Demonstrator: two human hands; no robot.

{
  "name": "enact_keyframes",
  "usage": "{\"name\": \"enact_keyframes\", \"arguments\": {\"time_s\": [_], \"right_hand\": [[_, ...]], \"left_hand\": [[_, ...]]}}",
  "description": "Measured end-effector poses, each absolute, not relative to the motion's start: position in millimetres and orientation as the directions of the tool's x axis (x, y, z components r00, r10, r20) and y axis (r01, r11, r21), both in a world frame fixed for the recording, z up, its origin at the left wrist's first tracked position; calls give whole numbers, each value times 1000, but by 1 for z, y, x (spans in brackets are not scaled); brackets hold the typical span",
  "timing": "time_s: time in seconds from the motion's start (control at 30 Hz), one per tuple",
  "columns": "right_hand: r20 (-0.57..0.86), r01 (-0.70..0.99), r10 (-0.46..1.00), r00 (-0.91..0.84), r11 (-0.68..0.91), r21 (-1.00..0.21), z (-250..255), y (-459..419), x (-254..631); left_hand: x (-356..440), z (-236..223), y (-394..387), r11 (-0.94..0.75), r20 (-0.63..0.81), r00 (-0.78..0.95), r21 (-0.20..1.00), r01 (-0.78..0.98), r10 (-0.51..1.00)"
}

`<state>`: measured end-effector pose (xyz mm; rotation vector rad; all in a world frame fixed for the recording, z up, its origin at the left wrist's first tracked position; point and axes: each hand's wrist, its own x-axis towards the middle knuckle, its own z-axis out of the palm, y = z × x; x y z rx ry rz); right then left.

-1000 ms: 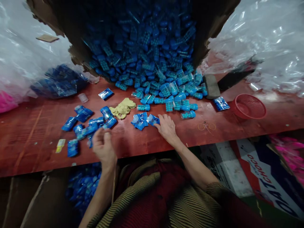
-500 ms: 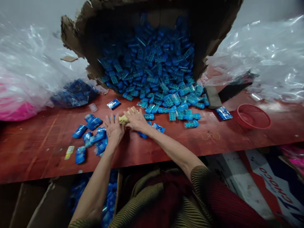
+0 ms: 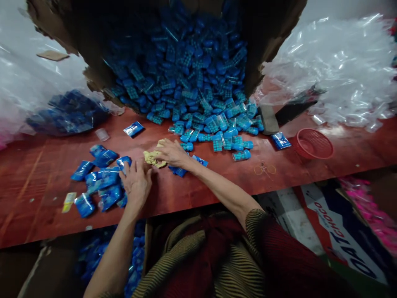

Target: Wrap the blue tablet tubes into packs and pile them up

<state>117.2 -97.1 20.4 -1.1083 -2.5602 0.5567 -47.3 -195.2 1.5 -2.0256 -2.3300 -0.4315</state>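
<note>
My left hand rests at the right side of a loose group of small blue packets. Its fingers are slightly apart, and the fingertips reach the nearest packet. My right hand is closed over a crumpled pale yellow cloth on the red tabletop. Part of that cloth lies under the fingers. Beside the right wrist are more blue packets, partly covered by the forearm. Just beyond the hand begins a heap of small clear bottles with blue caps and blue balls inside.
A torn cardboard box lies on its side, bottles spilling from it. A bag of dark blue packets stands left. At right are a grey block, a red basket, rubber bands and clear plastic bags.
My left hand has moved away from the yellow cloth toward the blue packets, which are bunched closer together. My right hand stays on the cloth. The view has shifted.
</note>
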Motion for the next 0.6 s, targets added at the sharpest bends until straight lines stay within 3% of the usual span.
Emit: {"name": "enact_keyframes", "arguments": {"time_s": [0.1,0.17,0.23,0.33,0.6], "right_hand": [[119,787,898,-424,431,-443,25,-121,166],[47,908,973,-227,229,-349,20,-142,196],[4,960,992,-126,123,-252,9,-161,214],[5,972,996,-86,85,-219,-5,-178,222],[-17,963,997,-77,70,-260,2,-179,228]], "left_hand": [[-20,-1,-190,62,212,-131,302,951,969],[-2,-7,-183,25,180,-94,353,935,979],[13,-14,-176,18,135,-75,387,922,988],[25,-21,-175,17,119,-77,441,897,990],[42,0,-218,-89,300,-157,667,740,941]]}}
